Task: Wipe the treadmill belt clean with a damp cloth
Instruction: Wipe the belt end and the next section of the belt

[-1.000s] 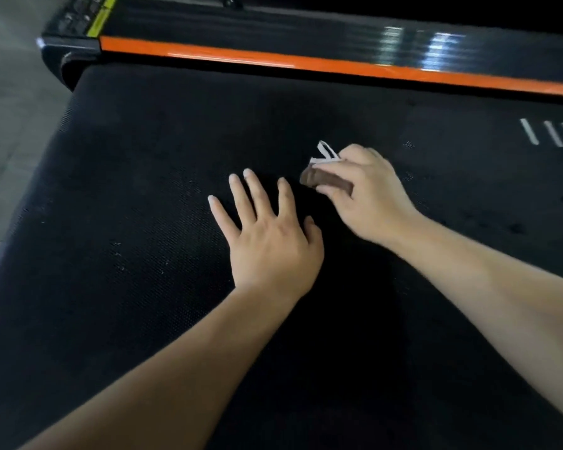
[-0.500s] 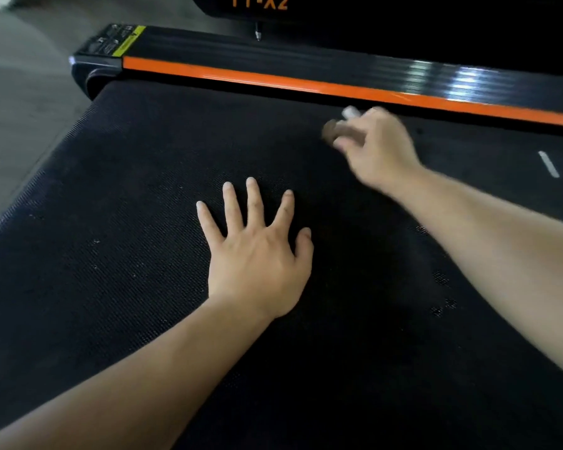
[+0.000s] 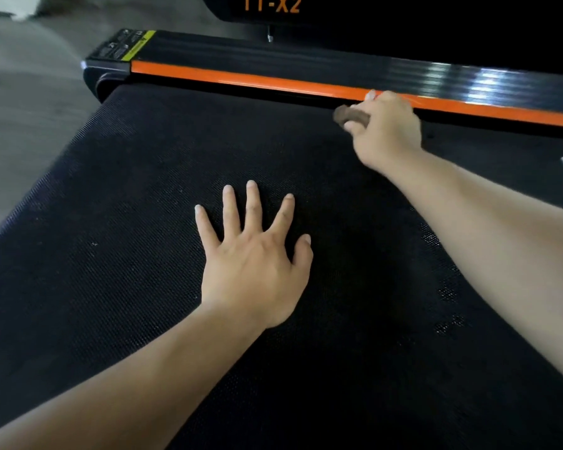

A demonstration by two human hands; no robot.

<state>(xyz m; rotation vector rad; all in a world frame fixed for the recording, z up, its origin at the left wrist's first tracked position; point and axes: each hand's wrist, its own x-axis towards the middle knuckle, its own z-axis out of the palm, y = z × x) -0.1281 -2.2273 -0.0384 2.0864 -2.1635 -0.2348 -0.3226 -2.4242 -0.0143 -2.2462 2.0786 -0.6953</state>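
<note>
1. The treadmill belt (image 3: 111, 254) is matt black and looks rubbery, with a fine dimpled grain, rough rather than smooth. Toward 4 o'clock a few small patches (image 3: 447, 293) catch the light.
2. The cloth (image 3: 351, 115), up at 1 o'clock, is brown, soft-looking and matt, bunched into a roll.
3. The side rail (image 3: 338, 64), running from 12 to 2 o'clock, is glossy black, ribbed lengthwise, with bright reflections.
4. The orange strip (image 3: 241, 80) along its near edge is smooth and shiny.
5. The floor (image 3: 30, 102) at 10 o'clock is dull grey.
</note>
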